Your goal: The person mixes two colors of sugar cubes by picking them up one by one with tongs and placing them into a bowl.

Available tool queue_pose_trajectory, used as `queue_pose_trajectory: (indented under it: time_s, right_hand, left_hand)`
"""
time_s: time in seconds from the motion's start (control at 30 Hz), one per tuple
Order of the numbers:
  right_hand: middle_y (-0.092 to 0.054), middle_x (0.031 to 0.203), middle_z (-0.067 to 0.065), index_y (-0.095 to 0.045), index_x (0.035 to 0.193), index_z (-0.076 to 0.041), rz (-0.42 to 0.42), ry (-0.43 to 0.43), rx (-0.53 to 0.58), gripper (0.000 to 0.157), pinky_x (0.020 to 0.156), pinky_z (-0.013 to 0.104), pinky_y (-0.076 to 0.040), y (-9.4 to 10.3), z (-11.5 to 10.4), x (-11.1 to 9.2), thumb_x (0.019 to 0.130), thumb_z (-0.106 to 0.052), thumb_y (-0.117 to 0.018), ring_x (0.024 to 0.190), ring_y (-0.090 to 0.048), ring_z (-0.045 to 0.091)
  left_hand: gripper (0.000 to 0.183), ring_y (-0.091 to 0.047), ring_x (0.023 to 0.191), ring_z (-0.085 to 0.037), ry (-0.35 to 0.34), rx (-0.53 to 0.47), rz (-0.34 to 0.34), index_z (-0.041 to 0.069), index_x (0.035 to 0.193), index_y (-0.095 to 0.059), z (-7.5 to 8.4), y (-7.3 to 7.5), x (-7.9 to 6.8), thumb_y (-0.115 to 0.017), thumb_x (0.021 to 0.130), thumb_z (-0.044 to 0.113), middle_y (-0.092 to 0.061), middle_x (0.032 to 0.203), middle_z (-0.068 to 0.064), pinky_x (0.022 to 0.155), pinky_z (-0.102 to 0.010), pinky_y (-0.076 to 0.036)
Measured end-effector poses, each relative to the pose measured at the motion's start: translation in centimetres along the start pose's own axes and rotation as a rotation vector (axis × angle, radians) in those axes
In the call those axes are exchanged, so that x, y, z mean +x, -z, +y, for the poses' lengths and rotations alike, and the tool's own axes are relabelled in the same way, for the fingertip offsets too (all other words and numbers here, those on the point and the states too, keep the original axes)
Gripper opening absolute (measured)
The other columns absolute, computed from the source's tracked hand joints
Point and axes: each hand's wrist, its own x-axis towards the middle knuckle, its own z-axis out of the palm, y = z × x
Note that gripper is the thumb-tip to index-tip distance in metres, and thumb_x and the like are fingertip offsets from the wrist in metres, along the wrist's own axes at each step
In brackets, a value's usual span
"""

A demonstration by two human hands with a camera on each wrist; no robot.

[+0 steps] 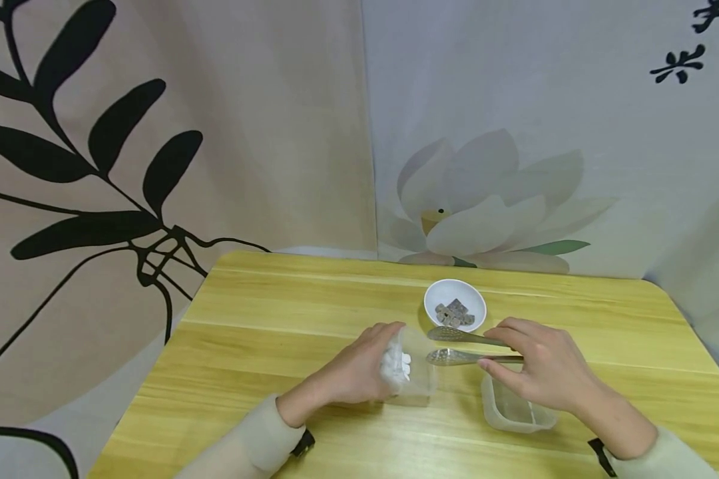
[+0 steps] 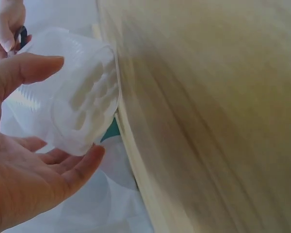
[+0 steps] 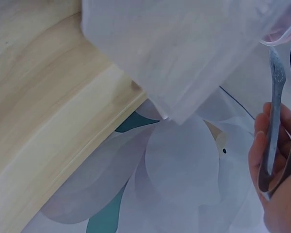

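My left hand [image 1: 362,366] grips a translucent plastic container [image 1: 421,376], tipped on its side with its mouth toward the right. White pieces [image 1: 405,366] lie inside, toward its base; the left wrist view shows them through the container's base [image 2: 87,92], with the thumb on one side and fingers on the other. My right hand [image 1: 542,362] holds metal tongs [image 1: 455,357] between thumb and fingers, their arms spread apart. The tong tips point left, right at the container's mouth. In the right wrist view the tongs [image 3: 276,77] show with nothing between their arms.
Behind the tongs stands a white bowl [image 1: 440,291] with several grey-brown cubes [image 1: 453,313]. A second translucent container [image 1: 509,424] sits upright under my right hand, partly hidden by it. The wooden table [image 1: 287,299] ends at a printed curtain [image 1: 287,133].
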Motion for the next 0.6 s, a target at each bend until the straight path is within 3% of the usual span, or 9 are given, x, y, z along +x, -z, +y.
queue_pose_trajectory:
  time_s: [0.2,0.33,0.47,0.6]
  right_hand:
    - [-0.072,0.091,-0.008,-0.079,0.096,-0.014,-0.045,-0.013,-0.008,0.045,0.048,0.021,-0.044,-0.1,-0.3,0.6,0.097,-0.057,-0.065,0.067,-0.062,0.005]
    - [-0.074,0.095,-0.007,-0.080,0.099,-0.017,-0.103,-0.027,-0.017,0.031,0.050,0.022,-0.046,-0.2,-0.6,0.9,0.085,-0.045,-0.080,0.073,-0.068,0.009]
    - [-0.074,0.097,-0.007,-0.080,0.101,-0.020,-0.146,-0.018,-0.033,0.032,0.052,0.026,-0.050,-0.5,-0.8,1.2,0.076,-0.038,-0.086,0.077,-0.070,0.010]
    - [-0.074,0.095,-0.007,-0.080,0.099,-0.018,-0.155,0.007,-0.040,0.032,0.053,0.027,-0.051,-1.0,-1.1,1.4,0.074,-0.037,-0.086,0.078,-0.071,0.011]
  left_hand:
    - [0.115,-0.047,0.135,-0.020,-0.010,0.063,-0.014,0.015,0.165,-0.031,0.2,0.3,0.1,-0.089,0.066,0.003,-0.047,0.154,-0.002,0.103,-0.039,-0.052]
    - [0.117,-0.046,0.136,-0.019,-0.011,0.105,-0.023,0.017,0.166,-0.030,0.3,0.4,0.2,-0.089,0.065,0.009,-0.048,0.153,-0.001,0.104,-0.041,-0.050]
    - [0.116,-0.047,0.135,-0.019,-0.011,0.141,-0.030,0.016,0.166,-0.029,0.3,0.3,0.3,-0.088,0.066,0.014,-0.049,0.153,-0.001,0.106,-0.042,-0.049]
    - [0.115,-0.047,0.137,-0.021,-0.007,0.159,-0.040,0.015,0.167,-0.027,0.2,0.2,0.3,-0.086,0.068,0.017,-0.048,0.155,-0.002,0.109,-0.045,-0.047]
